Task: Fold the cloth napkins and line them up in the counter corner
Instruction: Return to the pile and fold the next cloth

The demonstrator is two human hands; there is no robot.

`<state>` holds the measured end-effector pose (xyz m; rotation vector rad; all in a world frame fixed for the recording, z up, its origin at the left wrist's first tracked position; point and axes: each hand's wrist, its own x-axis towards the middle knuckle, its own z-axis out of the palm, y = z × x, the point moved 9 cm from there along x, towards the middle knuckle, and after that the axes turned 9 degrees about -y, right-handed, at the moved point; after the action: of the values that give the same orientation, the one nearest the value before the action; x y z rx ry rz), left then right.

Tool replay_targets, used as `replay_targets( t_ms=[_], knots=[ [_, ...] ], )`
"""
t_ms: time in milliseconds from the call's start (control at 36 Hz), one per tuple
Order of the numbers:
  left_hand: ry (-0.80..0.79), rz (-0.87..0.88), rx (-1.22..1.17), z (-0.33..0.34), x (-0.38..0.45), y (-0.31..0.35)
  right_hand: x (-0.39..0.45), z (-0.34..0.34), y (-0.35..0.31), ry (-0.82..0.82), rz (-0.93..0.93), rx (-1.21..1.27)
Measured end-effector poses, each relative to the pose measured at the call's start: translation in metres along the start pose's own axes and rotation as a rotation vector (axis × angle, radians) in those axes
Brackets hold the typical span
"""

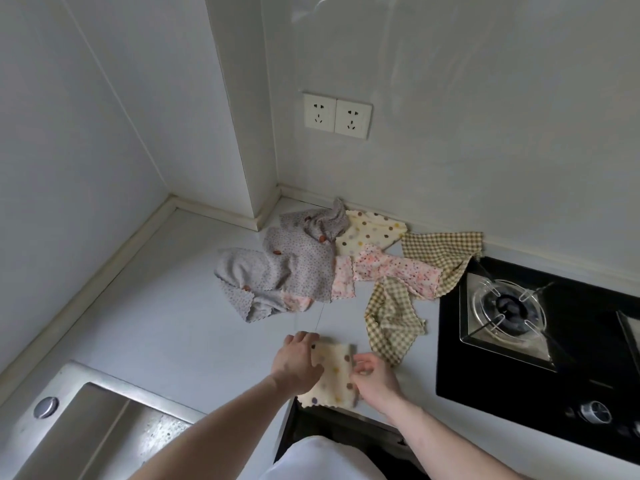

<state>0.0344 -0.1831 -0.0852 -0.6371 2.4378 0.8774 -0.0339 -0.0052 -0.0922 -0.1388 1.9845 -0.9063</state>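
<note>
A cream napkin with coloured dots (334, 374) lies folded at the counter's front edge. My left hand (298, 362) presses flat on its left side, fingers reaching to its far corner. My right hand (372, 374) pinches its right edge with curled fingers. Farther back, unfolded napkins lie in a loose heap: grey dotted ones (277, 268), a pink floral one (388, 271), another cream dotted one (367, 230), and two yellow checked ones (391, 320) (443, 251).
A black gas hob (554, 368) with a burner (509, 306) fills the counter's right side; one checked napkin overlaps its corner. A steel sink (86, 427) sits at the lower left. Wall sockets (337, 116) hang above the corner where a white pillar (249, 133) juts out.
</note>
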Motion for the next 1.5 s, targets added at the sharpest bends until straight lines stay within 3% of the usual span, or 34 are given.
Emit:
replay_targets(
  t_ms=[139, 278, 444, 611, 778, 944, 1139, 1500],
  knots=[
    [-0.055, -0.028, 0.288, 0.007, 0.007, 0.011, 0.001, -0.012, 0.011, 0.022, 0.019, -0.047],
    [-0.039, -0.008, 0.371, 0.007, 0.007, 0.018, 0.001, -0.013, 0.007, 0.015, -0.019, -0.101],
    [0.067, 0.111, 0.259, -0.001, -0.005, 0.034, -0.006, -0.011, -0.017, -0.001, -0.080, -0.202],
    [0.125, 0.106, 0.207, -0.005, -0.016, 0.038, -0.001, -0.012, -0.024, 0.070, -0.117, -0.320],
    [0.213, 0.139, 0.120, -0.008, -0.025, 0.032, -0.003, -0.019, -0.025, 0.120, -0.164, -0.290],
    [0.250, 0.129, 0.033, -0.008, -0.030, 0.032, -0.005, -0.018, -0.021, 0.092, -0.194, -0.105],
    [0.207, 0.158, -0.017, 0.002, -0.028, 0.027, -0.013, -0.021, -0.014, 0.071, -0.266, -0.113],
    [0.001, 0.174, 0.166, 0.033, -0.032, 0.008, -0.024, 0.006, 0.018, -0.027, -0.271, -0.497]
  ],
)
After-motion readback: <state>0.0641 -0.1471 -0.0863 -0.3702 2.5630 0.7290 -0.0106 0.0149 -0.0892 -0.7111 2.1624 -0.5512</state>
